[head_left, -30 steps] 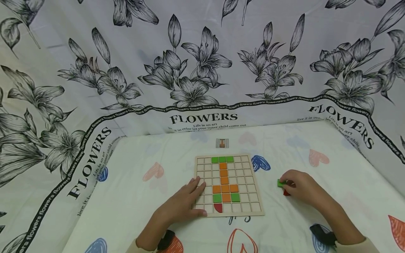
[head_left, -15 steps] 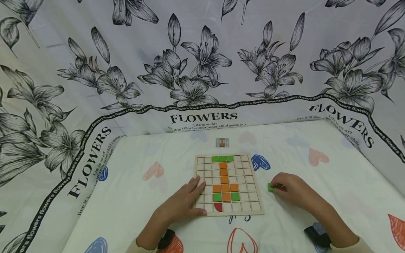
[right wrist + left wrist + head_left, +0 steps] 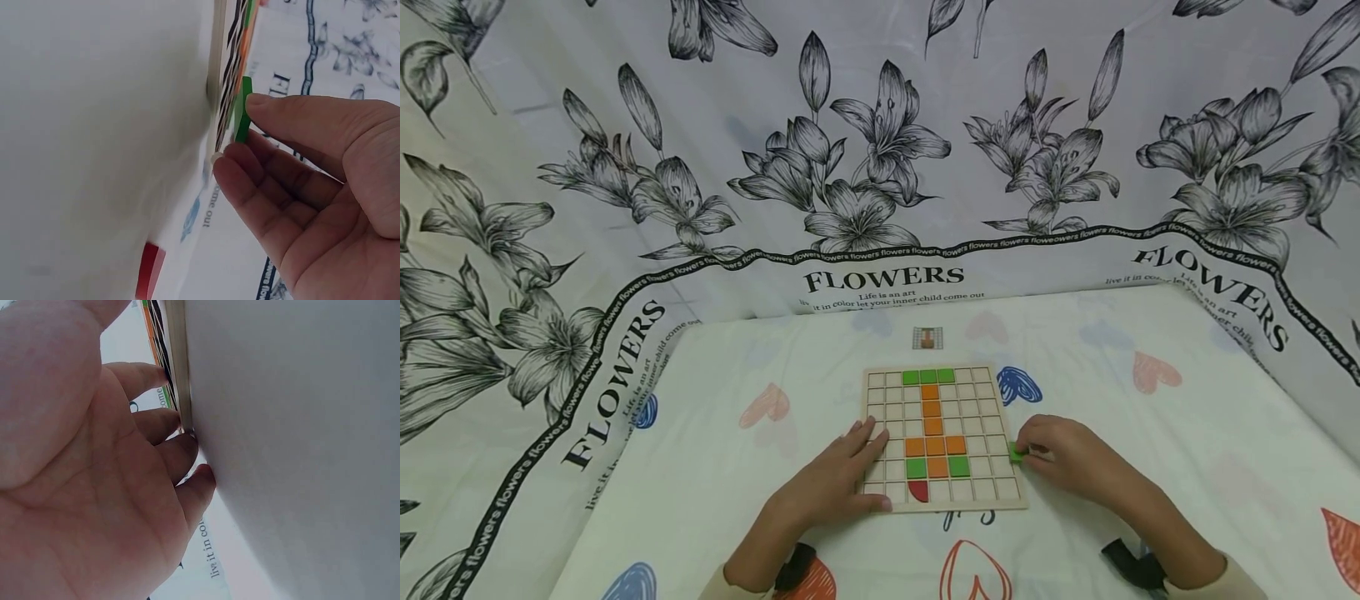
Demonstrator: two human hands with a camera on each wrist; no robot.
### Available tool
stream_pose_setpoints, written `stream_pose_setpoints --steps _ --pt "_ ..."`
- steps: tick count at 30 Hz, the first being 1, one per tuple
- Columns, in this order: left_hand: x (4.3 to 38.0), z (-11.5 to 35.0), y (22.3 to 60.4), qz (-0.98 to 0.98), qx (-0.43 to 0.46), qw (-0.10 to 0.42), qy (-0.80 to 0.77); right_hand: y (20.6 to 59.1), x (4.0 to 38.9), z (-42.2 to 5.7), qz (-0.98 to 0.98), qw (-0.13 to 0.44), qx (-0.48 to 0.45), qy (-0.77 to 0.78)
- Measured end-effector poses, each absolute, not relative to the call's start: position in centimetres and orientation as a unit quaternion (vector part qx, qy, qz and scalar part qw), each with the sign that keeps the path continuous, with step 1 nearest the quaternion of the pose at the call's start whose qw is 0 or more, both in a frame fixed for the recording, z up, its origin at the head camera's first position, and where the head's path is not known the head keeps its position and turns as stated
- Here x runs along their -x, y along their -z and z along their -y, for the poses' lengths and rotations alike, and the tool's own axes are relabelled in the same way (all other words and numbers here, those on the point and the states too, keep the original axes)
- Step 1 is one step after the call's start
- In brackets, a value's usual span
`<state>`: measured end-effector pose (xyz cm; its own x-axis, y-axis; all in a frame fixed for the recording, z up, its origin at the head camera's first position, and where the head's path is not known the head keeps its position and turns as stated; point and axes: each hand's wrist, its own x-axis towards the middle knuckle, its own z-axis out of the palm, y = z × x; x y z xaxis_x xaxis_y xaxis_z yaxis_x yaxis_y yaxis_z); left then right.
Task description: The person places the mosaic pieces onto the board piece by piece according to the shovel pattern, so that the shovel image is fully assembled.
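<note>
A wooden grid board (image 3: 988,487) lies in front of me with green, orange and red pieces in its cells. Fingers spread, my left hand (image 3: 831,479) rests on its left edge; the left wrist view shows the fingertips along that edge. At the opposite edge, my right hand (image 3: 1067,454) pinches a green square tile (image 3: 243,109) between thumb and fingers. On the board, green tiles (image 3: 928,377) form a row at the top, orange tiles (image 3: 933,426) run down the middle, and one red quarter-round piece (image 3: 918,491) sits in the bottom row.
A loose red piece (image 3: 150,270) lies on the cloth in the right wrist view; in the head view my right hand hides it. Beyond the board is a small picture card (image 3: 927,337). A flower-printed curtain (image 3: 880,167) hangs behind.
My right hand has moved left with the green tile, from beside the loose red piece to the board's right edge. The left hand has stayed in place.
</note>
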<state>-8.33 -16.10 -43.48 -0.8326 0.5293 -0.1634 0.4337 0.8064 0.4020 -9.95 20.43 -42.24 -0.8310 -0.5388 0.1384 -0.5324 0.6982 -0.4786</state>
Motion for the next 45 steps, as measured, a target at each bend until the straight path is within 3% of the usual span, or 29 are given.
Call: stream_pose_setpoints --steps 23,45 --pt "8.4 16.1 43.6 -0.937 -0.264 0.132 -0.188 42.8 8.4 -14.5 -0.865 0.044 0.406 0.292" --pt "8.4 16.2 43.5 -0.937 -0.268 0.128 -0.184 42.4 8.2 -10.2 -0.872 0.022 0.444 0.205"
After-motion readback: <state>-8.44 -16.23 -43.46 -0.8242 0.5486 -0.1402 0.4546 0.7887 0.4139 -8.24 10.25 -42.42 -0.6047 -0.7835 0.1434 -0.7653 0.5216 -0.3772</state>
